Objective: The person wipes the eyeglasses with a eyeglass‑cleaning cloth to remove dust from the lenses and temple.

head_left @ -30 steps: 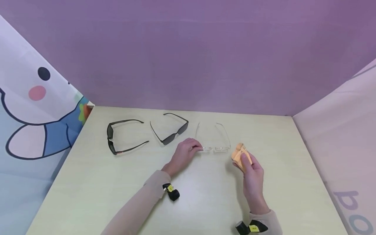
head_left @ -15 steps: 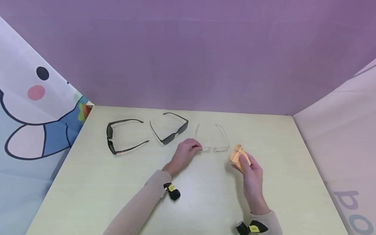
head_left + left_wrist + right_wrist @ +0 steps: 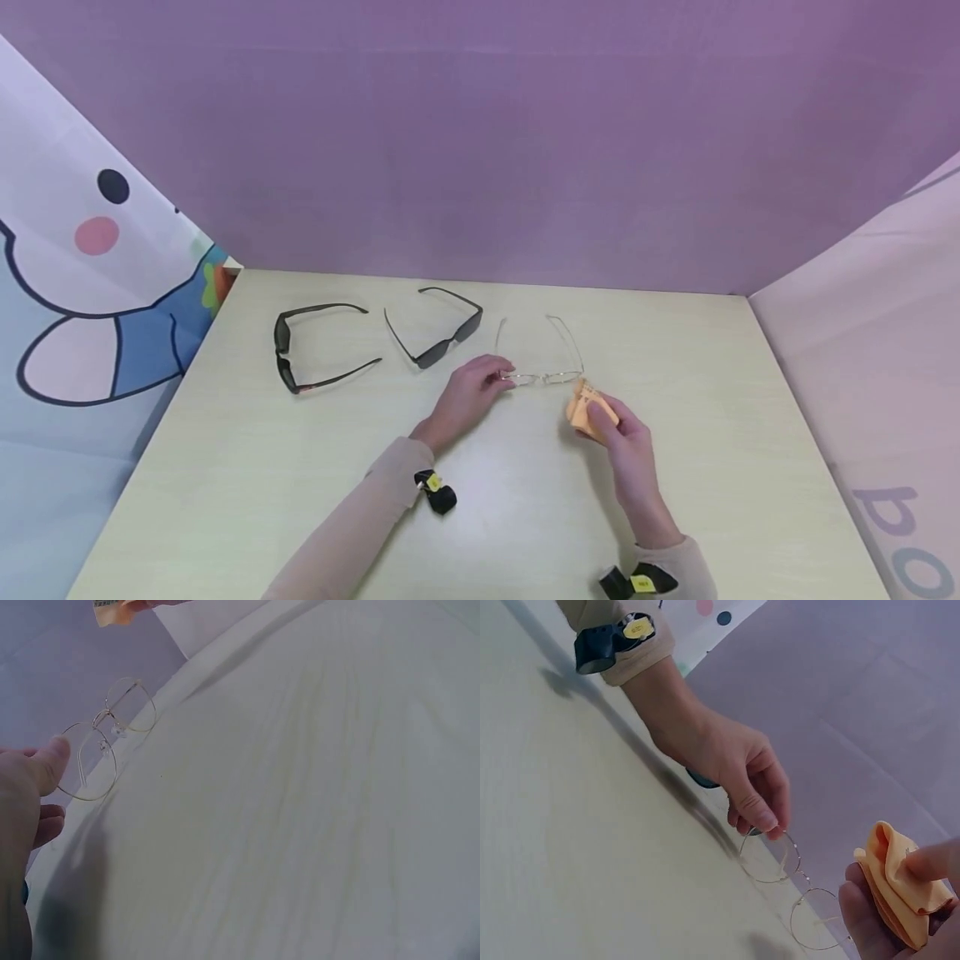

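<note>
My left hand (image 3: pixel 472 392) pinches one outer end of a pair of thin gold-rimmed eyeglasses (image 3: pixel 561 377), thumb and fingers at the rim. Its round lenses are clear, and both temples point away toward the back of the table. In the left wrist view the eyeglasses (image 3: pixel 88 796) show rims and nose pads, with the thumb over one edge. My right hand (image 3: pixel 630 458) grips a folded orange cleaning cloth (image 3: pixel 590 414) between thumb and fingers, just right of and nearer than the lenses. Small print shows on the cloth (image 3: pixel 892 885).
Two pairs of black sunglasses lie unfolded to the left: one pair (image 3: pixel 282 337) at the far left, another pair (image 3: pixel 448 340) closer to my left hand. A purple backdrop (image 3: pixel 480 167) rises behind the pale table (image 3: pixel 225 500), with printed cloth sides left and right.
My right hand has moved left with the cloth, closer to the eyeglasses. My left hand keeps its pinch, and the eyeglasses have shifted slightly left.
</note>
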Motion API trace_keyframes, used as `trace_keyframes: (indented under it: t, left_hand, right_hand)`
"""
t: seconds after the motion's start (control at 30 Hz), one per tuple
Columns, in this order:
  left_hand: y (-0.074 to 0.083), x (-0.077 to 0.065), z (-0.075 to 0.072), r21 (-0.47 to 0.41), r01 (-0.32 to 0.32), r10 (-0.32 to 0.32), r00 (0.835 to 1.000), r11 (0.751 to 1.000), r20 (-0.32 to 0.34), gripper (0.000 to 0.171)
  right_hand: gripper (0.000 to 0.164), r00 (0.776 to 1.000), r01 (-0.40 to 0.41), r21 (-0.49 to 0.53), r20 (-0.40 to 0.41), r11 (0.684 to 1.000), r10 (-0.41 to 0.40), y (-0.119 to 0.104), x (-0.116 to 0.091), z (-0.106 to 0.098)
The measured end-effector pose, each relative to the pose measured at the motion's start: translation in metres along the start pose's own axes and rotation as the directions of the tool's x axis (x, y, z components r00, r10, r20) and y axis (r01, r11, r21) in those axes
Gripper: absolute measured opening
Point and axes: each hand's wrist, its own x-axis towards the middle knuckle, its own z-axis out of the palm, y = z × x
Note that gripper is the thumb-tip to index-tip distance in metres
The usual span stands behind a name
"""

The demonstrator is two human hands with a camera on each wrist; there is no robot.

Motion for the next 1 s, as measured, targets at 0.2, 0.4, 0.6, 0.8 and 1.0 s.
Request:
trace_keyframes:
  t: [0.2, 0.4, 0.6, 0.8, 1.0]
  left_hand:
    - [-0.007, -0.009, -0.004, 0.030, 0.016, -0.015, 0.999, 0.999, -0.033, 0.035]
    - [-0.005, -0.022, -0.021, 0.031, 0.039, -0.037, 0.998, 0.999, -0.041, 0.033]
    - [0.002, -0.038, -0.039, 0.038, 0.052, -0.051, 0.998, 0.998, -0.031, 0.024]
    - [0.007, -0.058, -0.058, 0.087, 0.056, -0.056, 0.998, 0.995, -0.001, 0.014]
    - [0.005, -0.084, -0.076, 0.118, 0.063, -0.060, 0.998, 0.991, -0.028, 0.014]
  right_hand:
    - [0.035, 0.998, 0.000, -0.172, 0.065, 0.985, 0.011, 0.004, 0.003, 0.004]
    - [0.034, 0.987, 0.008, -0.268, 0.158, 0.963, 0.036, 0.007, 0.009, 0.004]
    - [0.035, 0.979, 0.016, -0.301, 0.197, 0.953, 0.045, 0.012, 0.013, 0.002]
    - [0.032, 0.965, 0.108, -0.410, 0.261, 0.906, 0.003, 0.016, 0.014, 0.002]
    - [0.032, 0.948, 0.279, -0.541, 0.289, 0.793, -0.136, 0.019, 0.012, -0.002]
